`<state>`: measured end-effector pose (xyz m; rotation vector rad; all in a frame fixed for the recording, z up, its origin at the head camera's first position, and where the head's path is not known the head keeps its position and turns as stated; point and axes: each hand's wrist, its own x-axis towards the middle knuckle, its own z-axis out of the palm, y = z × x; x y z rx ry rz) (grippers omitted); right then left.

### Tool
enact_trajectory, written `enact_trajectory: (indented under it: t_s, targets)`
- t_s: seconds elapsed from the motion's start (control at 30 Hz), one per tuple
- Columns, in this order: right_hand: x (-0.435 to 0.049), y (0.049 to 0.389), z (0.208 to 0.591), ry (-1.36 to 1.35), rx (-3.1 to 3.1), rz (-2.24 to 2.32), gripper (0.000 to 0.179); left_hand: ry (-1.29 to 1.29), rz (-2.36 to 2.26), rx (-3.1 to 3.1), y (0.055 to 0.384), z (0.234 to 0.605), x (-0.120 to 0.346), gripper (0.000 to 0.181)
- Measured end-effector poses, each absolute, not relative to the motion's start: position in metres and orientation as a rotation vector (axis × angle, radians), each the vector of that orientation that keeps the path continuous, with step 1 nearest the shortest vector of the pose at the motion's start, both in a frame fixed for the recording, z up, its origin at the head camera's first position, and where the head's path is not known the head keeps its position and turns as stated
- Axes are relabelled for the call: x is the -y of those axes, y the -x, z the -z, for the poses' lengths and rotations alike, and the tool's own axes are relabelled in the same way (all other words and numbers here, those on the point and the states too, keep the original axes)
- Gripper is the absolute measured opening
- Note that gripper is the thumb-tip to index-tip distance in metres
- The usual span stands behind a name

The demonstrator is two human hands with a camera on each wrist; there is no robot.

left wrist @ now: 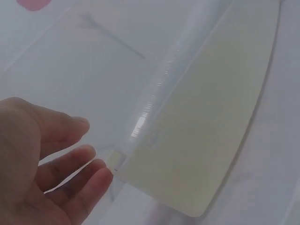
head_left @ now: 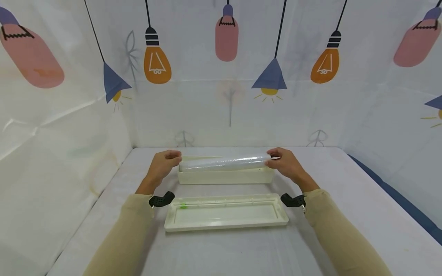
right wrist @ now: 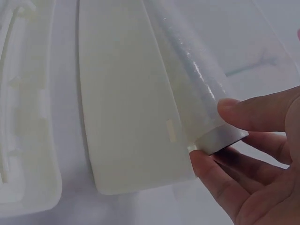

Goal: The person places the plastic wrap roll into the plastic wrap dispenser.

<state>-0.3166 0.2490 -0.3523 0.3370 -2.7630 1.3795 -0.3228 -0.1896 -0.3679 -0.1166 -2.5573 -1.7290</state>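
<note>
A roll of cling film (head_left: 224,162) lies over a long cream box (head_left: 226,177), its left end down inside and its right end raised above the rim. My right hand (head_left: 287,165) pinches that raised end; the right wrist view shows the thumb (right wrist: 230,108) on top of the film and fingers around the tube's end. At the box's left end is my left hand (head_left: 162,165), fingers loosely bent. In the left wrist view its fingertips (left wrist: 104,174) touch the box's end corner, with thumb and fingers apart. The roll's underside is hidden.
Nearer to me on the white table (head_left: 241,253) lies a long cream lid (head_left: 228,216), inner side up, with a small green mark (head_left: 183,206) near its left end. A white printed sheet (head_left: 207,107) hangs behind and at both sides.
</note>
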Motion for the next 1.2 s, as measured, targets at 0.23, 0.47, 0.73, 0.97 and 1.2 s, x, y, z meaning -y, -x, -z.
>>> enact_trajectory:
  t_s: [0.23,0.47,0.73,0.97,1.2]
  targets:
    - [-0.249,0.322,0.349,-0.383,2.806,-1.230,0.049,0.084,1.548,2.776,0.328,0.372,0.187,0.044]
    - [-0.251,0.327,0.350,-0.462,2.841,-1.108,0.045,0.116,1.497,2.861,0.329,0.378,0.189,0.045]
    - [-0.254,0.328,0.353,-0.436,2.852,-1.116,0.047,0.158,1.492,2.844,0.330,0.381,0.186,0.045]
    - [-0.254,0.328,0.353,-0.429,2.863,-1.150,0.050,0.130,1.516,2.824,0.329,0.385,0.186,0.045]
    - [-0.255,0.329,0.354,-0.409,2.887,-1.130,0.052,0.150,1.525,2.817,0.328,0.384,0.187,0.045]
